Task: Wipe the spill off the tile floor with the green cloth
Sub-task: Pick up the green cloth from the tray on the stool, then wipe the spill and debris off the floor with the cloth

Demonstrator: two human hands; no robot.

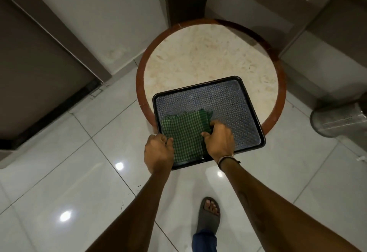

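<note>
A: Which item carries the check pattern?

B: The cloth [183, 132], woven in dark and light green checks, with a plain dark green band along one edge.

A: And the tray [252, 108]?

B: Black rim; the bed is blue-grey with a fine repeating lattice of pale lines.

A: The table [198, 53]?

B: Cream top mottled with faint orange-brown flecks, ringed by a reddish-brown border.

A: The floor [69, 162]?

B: Glossy white tiles with thin grey grout lines and bright white light spots.

A: Remaining items?

B: Bin [337, 120], silver with rows of small perforations; sandal [207, 220], dark grey; trouser leg [204, 240], blue; wristband [226, 159], black.
</note>
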